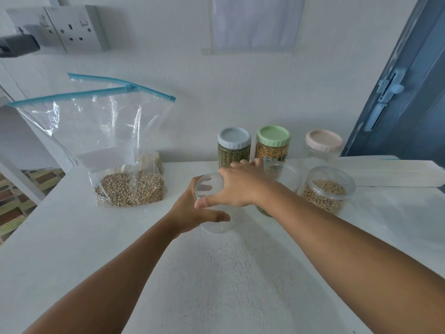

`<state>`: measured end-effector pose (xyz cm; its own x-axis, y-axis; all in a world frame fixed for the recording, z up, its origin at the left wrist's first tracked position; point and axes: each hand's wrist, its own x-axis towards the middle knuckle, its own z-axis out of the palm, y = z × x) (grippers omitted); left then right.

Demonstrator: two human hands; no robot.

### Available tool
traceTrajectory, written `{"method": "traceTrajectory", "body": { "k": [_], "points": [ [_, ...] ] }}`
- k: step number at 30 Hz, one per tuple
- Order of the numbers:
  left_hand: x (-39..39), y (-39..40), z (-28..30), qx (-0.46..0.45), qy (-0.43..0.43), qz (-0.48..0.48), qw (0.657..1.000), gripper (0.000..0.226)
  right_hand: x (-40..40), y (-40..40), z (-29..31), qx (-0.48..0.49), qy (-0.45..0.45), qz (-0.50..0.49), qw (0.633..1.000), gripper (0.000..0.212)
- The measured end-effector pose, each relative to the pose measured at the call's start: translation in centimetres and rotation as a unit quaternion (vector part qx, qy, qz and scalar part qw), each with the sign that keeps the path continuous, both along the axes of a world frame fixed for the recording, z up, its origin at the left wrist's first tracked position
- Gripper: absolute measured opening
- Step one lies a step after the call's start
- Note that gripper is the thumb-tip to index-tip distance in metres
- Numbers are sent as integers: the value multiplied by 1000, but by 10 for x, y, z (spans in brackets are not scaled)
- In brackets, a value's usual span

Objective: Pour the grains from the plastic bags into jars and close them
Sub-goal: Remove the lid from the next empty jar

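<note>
An empty clear jar (218, 226) stands mid-table, and my left hand (189, 213) grips its side with the thumb across the front. My right hand (240, 186) lies palm down over the jar's clear lid (207, 185), thumb at the near rim and fingers curled over the far rim. To the left stands an open zip bag (130, 189) with a blue seal, holding beige grains at its bottom. A smaller bag of grains (157, 160) sits partly hidden behind it.
At the back stand a grey-lidded jar of green grains (234, 150), a green-lidded jar of yellow grains (273, 145) and a pink-lidded empty jar (323, 145). Behind my right arm are a clear jar (285, 174) and an uncovered jar of beige grains (325, 189). A white board (390, 172) lies at the right.
</note>
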<state>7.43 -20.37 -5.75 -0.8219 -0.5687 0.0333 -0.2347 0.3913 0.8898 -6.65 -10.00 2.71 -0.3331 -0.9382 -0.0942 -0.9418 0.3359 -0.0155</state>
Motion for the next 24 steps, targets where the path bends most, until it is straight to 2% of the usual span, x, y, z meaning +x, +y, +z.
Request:
{"method": "traceTrajectory", "body": {
  "k": [3, 8, 14, 16, 20, 22, 24],
  "points": [
    [-1, 0, 0, 6, -2, 0, 1000, 100, 7, 0, -5, -41, 16, -12, 999, 98],
    [-1, 3, -2, 23, -3, 11, 1000, 105, -1, 0, -10, -61, -13, -2, 998, 103],
    [1, 4, -1, 24, 0, 2, 1000, 108, -18, 2, -7, -1, -74, 52, 996, 112],
    [3, 3, 1, 28, -5, -7, 1000, 112, -17, 5, -3, 13, -66, 47, 997, 112],
    [9, -5, 6, 51, -14, -14, 998, 136, -8, 6, 1, -3, -38, 11, 999, 109],
    [10, -9, 6, 45, -18, -16, 999, 137, -6, 6, -3, -12, -37, 4, 999, 108],
    [10, -8, 4, 46, -21, -12, 999, 128, -5, 5, -6, -16, -49, 7, 999, 108]
  ]
}}
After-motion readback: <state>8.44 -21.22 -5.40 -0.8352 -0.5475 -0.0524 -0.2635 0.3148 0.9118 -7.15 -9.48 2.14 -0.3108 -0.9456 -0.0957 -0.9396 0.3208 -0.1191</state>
